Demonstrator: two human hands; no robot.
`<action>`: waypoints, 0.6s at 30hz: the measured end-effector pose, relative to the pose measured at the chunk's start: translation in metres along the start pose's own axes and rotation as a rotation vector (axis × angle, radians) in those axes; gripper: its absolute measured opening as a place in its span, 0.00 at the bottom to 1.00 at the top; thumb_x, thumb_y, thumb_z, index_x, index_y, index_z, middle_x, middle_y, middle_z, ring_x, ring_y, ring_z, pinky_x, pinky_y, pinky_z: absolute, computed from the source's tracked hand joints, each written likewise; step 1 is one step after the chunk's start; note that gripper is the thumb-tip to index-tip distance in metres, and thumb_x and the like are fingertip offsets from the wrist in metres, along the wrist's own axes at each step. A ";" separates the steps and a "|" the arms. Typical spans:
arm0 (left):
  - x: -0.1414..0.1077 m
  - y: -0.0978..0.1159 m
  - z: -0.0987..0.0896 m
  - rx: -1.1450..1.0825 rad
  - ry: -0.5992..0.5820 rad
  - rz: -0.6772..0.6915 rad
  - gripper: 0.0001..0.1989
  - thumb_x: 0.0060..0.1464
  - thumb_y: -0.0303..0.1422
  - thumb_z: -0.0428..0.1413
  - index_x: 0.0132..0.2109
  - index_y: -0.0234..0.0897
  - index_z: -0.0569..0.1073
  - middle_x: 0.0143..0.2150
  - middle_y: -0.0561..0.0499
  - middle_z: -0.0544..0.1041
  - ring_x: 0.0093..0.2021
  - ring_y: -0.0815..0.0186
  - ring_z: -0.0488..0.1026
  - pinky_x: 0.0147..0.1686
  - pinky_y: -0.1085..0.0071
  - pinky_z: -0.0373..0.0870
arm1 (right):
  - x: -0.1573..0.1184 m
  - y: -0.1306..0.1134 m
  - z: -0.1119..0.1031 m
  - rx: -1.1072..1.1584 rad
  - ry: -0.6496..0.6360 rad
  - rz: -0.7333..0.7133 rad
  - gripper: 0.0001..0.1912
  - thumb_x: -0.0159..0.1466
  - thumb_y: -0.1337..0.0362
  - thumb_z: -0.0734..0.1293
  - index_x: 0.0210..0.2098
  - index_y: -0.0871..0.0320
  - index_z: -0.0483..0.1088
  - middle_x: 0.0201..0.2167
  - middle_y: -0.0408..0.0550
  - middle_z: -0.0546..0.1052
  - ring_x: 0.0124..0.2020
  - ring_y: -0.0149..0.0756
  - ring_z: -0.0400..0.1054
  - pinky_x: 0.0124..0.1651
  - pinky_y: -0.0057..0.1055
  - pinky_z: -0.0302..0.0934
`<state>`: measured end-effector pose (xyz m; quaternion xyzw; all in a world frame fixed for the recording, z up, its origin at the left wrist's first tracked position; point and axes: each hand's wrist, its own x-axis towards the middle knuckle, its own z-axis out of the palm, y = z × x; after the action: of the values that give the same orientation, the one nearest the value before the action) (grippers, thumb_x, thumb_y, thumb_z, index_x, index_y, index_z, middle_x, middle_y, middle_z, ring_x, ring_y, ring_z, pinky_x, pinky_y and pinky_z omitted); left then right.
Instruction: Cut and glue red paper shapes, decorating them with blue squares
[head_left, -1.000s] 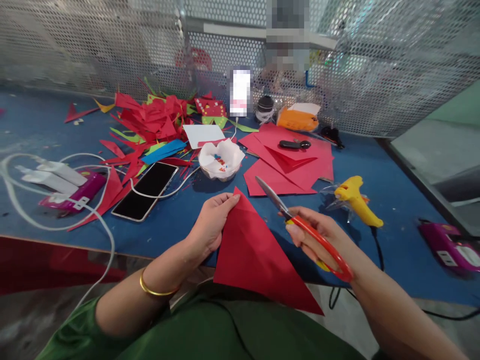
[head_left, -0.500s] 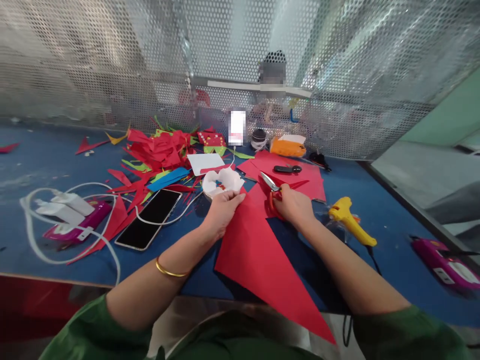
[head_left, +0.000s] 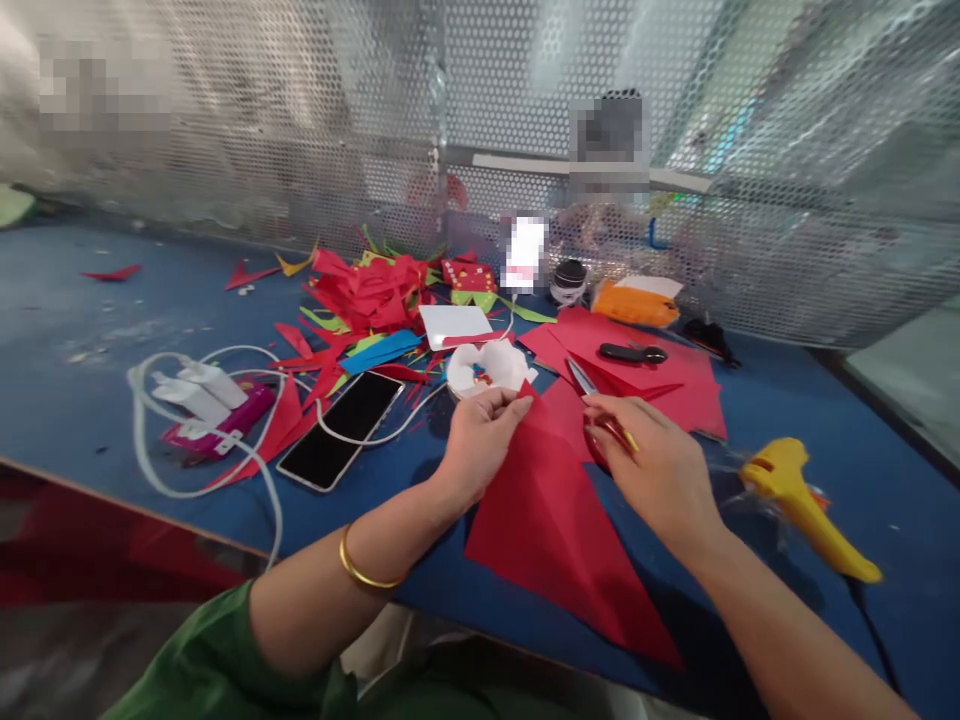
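Left hand (head_left: 480, 440) pinching the top corner of the red paper triangle (head_left: 555, 530), thumb and fingers pressed together on the tip, sheet lying flat on the blue table (head_left: 90, 330) with its long point running back toward the body. Right hand (head_left: 660, 470) curled round the red-handled scissors (head_left: 600, 405), blades poking out toward the far side just beside that pinched corner; open or closed at the blades, hard to tell from here. Best to hold the paper taut at the tip, keep fingertips clear of the blade line, and cut in one smooth stroke along the edge. Worth watching the paper bowl (head_left: 487, 368) and phone (head_left: 341, 428) close by, plus the yellow glue gun (head_left: 806, 505) off to the right.
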<state>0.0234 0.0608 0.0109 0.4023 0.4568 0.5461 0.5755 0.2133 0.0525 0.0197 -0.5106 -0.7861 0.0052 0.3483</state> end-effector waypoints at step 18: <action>0.001 -0.002 -0.001 -0.001 0.027 -0.001 0.09 0.50 0.39 0.62 0.31 0.38 0.76 0.23 0.55 0.73 0.22 0.70 0.67 0.25 0.73 0.64 | -0.002 -0.015 -0.002 0.657 -0.272 0.454 0.09 0.56 0.57 0.70 0.32 0.55 0.78 0.30 0.45 0.81 0.32 0.38 0.74 0.38 0.35 0.69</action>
<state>0.0229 0.0613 0.0091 0.3945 0.4643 0.5516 0.5697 0.2032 0.0426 0.0253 -0.5272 -0.6491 0.3996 0.3756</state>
